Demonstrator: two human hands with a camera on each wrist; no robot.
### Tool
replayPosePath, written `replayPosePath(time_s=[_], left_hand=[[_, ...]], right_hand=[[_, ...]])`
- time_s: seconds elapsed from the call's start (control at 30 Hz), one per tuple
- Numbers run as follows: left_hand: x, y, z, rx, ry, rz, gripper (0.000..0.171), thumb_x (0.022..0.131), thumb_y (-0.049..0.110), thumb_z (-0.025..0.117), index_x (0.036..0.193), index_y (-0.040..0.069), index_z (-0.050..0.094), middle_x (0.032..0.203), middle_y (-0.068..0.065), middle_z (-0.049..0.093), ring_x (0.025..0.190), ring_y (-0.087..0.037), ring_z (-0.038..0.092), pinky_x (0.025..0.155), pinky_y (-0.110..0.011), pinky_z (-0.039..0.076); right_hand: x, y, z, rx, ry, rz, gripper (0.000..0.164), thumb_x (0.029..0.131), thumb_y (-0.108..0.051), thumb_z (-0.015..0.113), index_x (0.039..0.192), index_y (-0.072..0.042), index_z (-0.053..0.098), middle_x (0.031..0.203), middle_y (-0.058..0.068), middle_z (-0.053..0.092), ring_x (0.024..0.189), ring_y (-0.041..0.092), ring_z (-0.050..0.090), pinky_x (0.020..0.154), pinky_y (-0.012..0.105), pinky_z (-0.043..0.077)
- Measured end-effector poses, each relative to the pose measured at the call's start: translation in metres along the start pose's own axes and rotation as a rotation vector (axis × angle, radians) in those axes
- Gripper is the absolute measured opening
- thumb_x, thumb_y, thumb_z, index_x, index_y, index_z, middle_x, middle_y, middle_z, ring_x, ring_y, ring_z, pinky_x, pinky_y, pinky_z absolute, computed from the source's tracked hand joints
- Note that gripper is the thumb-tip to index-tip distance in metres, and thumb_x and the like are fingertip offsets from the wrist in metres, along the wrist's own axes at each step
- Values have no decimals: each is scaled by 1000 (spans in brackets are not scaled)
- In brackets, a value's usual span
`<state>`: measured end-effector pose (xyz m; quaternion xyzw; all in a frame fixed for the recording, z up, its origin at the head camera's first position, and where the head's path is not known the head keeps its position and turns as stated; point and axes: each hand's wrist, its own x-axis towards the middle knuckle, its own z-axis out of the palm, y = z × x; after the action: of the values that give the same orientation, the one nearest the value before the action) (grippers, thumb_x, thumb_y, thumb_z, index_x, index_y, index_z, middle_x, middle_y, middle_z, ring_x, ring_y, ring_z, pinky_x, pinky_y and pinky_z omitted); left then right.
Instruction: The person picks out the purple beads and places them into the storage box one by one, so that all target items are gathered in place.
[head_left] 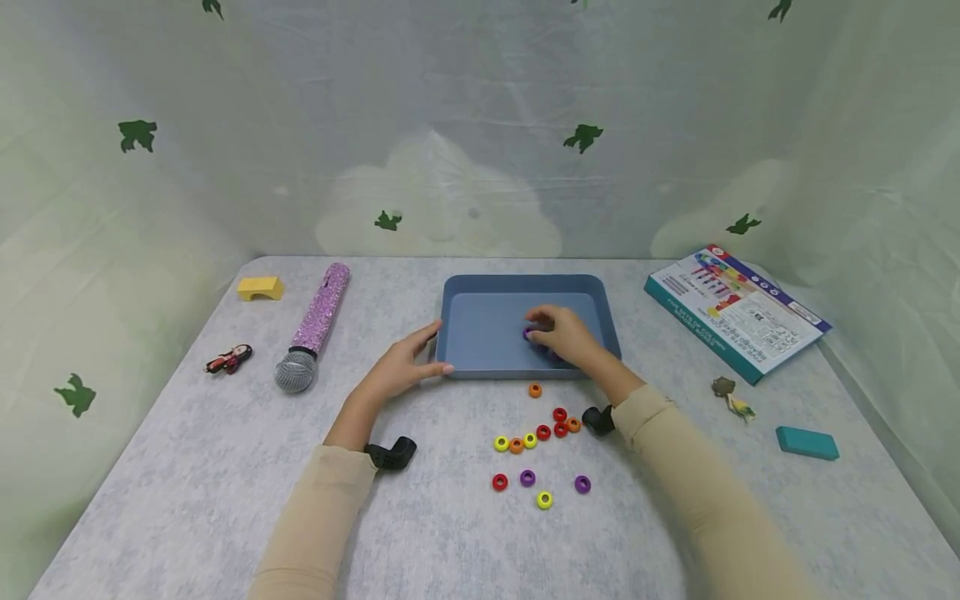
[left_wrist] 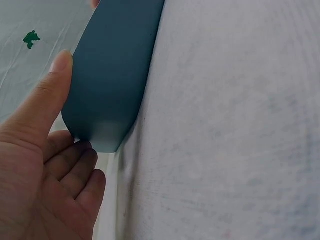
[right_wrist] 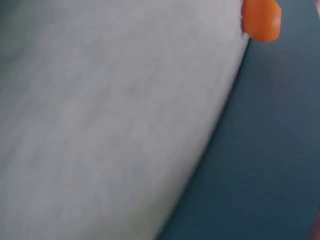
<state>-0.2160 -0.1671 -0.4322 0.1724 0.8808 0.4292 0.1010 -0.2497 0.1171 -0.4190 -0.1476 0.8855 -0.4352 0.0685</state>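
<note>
A shallow blue-grey tray [head_left: 480,333] lies at the back middle of the table. My left hand [head_left: 405,363] is at its front left corner, thumb against the front wall and fingers along the left side; the left wrist view shows the lower fingers loosely bent below the tray. Over the tray's right part, my right hand [head_left: 564,335] pinches a purple bead [head_left: 527,333] between thumb and fingers. An orange bead [head_left: 535,390] sits close to the front wall, also near the top of the right wrist view. Several red, yellow, orange and purple beads [head_left: 543,432] are scattered nearer me.
On the left lie a glittery pink microphone [head_left: 318,321], a yellow arch block [head_left: 260,288] and a small figurine [head_left: 229,359]. To the right are a flat game box [head_left: 735,312], a small turtle-like figure [head_left: 732,398] and a teal block [head_left: 807,442]. White fabric hangs behind the table.
</note>
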Motion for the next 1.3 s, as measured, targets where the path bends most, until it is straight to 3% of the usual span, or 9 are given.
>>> replayPosePath(time_s=[0.2, 0.4, 0.53, 0.67, 0.87, 1.0, 1.13, 1.23, 1.3], left_hand=[[0, -2, 1, 5, 1, -5, 85, 64, 50, 61, 133, 23, 18, 134, 4, 18, 120, -18, 20, 97, -34, 22], [1, -2, 0, 5, 0, 3, 84, 65, 49, 60, 133, 24, 18, 134, 4, 18, 120, -18, 20, 97, -35, 22], [0, -1, 0, 8, -9, -17, 84, 65, 50, 60, 133, 27, 17, 134, 7, 17, 120, -17, 19, 96, -33, 23], [0, -1, -1, 8, -11, -28, 85, 64, 51, 60, 133, 28, 16, 134, 9, 16, 120, -17, 20, 96, -33, 24], [1, -1, 0, -2, -11, -15, 85, 65, 50, 60, 133, 26, 16, 134, 9, 16, 120, -17, 20, 96, -33, 23], [1, 0, 0, 0, -9, -4, 85, 65, 51, 60, 133, 25, 17, 134, 8, 16, 120, -18, 20, 96, -33, 23], [-5, 14, -3, -19, -6, 5, 82, 69, 41, 62, 133, 18, 18, 135, 0, 17, 120, -24, 20, 96, -37, 23], [-5, 12, -3, -20, -4, -1, 82, 68, 41, 62, 133, 18, 18, 135, -1, 17, 120, -24, 20, 96, -37, 22], [-1, 3, -1, -13, -5, -2, 85, 66, 47, 61, 133, 21, 17, 135, 2, 17, 120, -22, 20, 96, -37, 23]], right_hand=[[-33, -15, -15, 62, 27, -137, 37, 77, -27, 58, 109, -10, 50, 110, 9, 48, 103, 22, 43, 86, 38, 37], [-87, -24, -23, 89, 3, -274, 35, 75, -23, 61, 107, -13, 51, 104, 1, 50, 97, 20, 46, 83, 39, 39], [-125, -35, -22, 96, -69, -281, 34, 74, -12, 62, 106, -8, 51, 103, 3, 51, 95, 22, 47, 81, 40, 40], [-151, -36, -16, 108, -156, -245, 34, 72, -9, 63, 103, -3, 51, 100, 8, 53, 90, 25, 49, 78, 40, 42], [-169, -2, -3, 92, -329, -122, 35, 72, -23, 64, 103, -12, 53, 100, -1, 52, 87, 15, 49, 75, 29, 44], [-173, 12, 2, 62, -394, -80, 30, 71, -27, 64, 99, -20, 55, 96, -7, 53, 84, 11, 48, 72, 22, 44], [-175, 16, 2, 25, -409, -111, 22, 73, -25, 62, 94, -23, 57, 90, -10, 53, 79, 10, 48, 67, 21, 44], [-175, 15, 1, 6, -402, -117, 17, 74, -25, 61, 91, -24, 58, 85, -10, 54, 75, 9, 48, 63, 20, 44], [-174, 13, 0, 5, -384, -110, 16, 75, -24, 61, 90, -23, 59, 85, -10, 54, 74, 9, 48, 63, 20, 44]])
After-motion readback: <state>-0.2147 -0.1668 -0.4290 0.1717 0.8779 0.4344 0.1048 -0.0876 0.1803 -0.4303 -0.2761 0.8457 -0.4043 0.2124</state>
